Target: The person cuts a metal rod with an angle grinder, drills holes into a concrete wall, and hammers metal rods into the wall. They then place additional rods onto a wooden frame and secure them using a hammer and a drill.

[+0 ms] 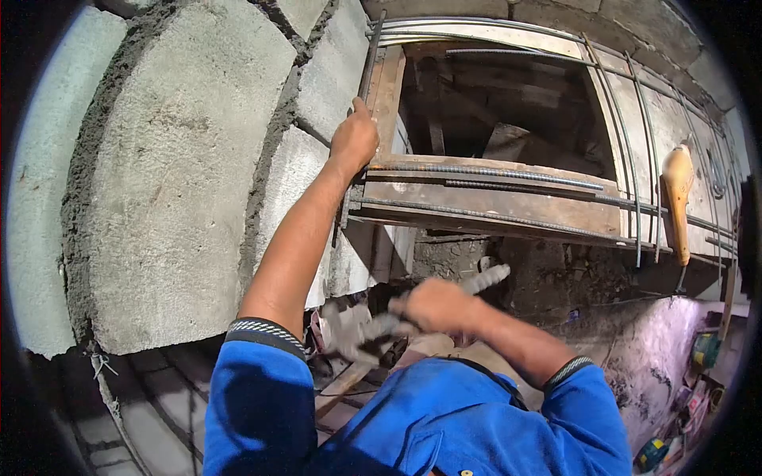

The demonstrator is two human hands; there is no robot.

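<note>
My left hand [355, 139] is closed around a dark steel rebar [371, 63] that runs along the edge of the block wall [178, 159]. Below it, my right hand [440, 305] grips a hammer [385, 324], smeared by motion. The hammer's head, at lower left, is blurred, and its grey handle end sticks out past my fist to the right. Ribbed rebars [492, 170] lie across the wooden formwork [516, 200] just right of my left hand. My right hand is apart from the formwork, in front of my body.
A tool with a wooden handle [678, 198] and thin metal tip lies on the boards at right, among crossing rebars [619, 127]. The formwork frames a dark opening [508, 111]. Green-labelled containers [705, 349] stand at lower right. Mortar joints [79, 182] separate the blocks.
</note>
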